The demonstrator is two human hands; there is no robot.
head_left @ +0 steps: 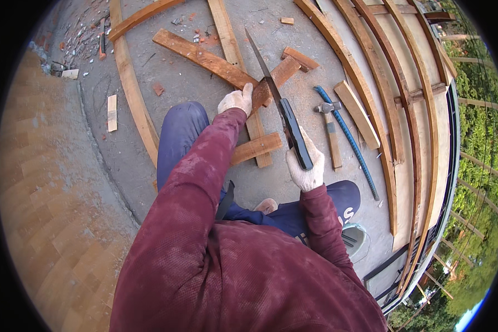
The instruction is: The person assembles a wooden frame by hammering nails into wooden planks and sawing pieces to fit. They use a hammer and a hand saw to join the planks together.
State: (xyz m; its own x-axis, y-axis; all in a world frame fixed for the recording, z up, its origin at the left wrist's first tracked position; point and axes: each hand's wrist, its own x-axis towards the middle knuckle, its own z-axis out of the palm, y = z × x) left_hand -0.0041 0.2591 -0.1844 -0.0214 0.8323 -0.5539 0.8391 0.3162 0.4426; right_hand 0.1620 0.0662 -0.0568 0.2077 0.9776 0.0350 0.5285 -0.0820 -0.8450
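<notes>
My right hand (307, 163), in a white knit glove, is closed round the black handle of a handsaw (296, 135). The saw's blade points away and to the left, lying across a reddish-brown wood block (285, 69). My left hand (236, 101), gloved too, grips the near end of that block just left of the blade. A longer brown board (196, 54) runs from the far left to the same spot, and a pale plank (227, 30) passes beneath. Close to my knees lies a short wood piece (255, 148) on the plank's near end.
Right of the saw lie a hammer (331, 133), a blue bar (348, 141) and a wood offcut (357, 113). Long timbers (379, 72) line the right side. A bucket (355, 239) stands by my right knee. Another plank (130, 83) and rubble (83, 36) are at left.
</notes>
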